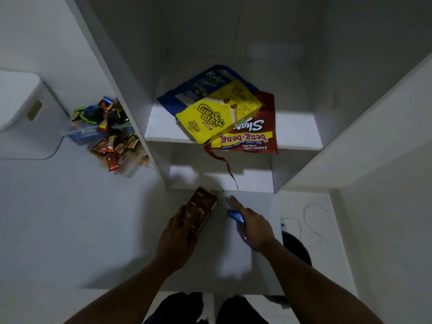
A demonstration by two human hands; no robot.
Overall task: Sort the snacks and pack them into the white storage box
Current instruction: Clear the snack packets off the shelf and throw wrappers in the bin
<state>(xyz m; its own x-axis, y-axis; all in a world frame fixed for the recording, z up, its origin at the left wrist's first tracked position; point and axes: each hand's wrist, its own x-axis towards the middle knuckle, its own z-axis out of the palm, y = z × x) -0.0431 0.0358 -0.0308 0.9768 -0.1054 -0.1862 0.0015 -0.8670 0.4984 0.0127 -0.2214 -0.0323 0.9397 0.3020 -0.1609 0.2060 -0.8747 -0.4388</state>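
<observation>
My left hand grips a brown snack box just in front of the white shelf unit. My right hand holds a blue wrapped snack, its forefinger stretched toward the shelf. On the shelf lie a yellow Nyam Nyam box, a blue Kalpa bag beneath it, and a red beng-beng bag with a torn strip hanging down. The white storage box stands at the far left.
A clear tray of small wrapped snacks and a loose pile of brown and red candy bars sit on the floor left of the shelf. A thin cable lies at the right. My feet show at the bottom.
</observation>
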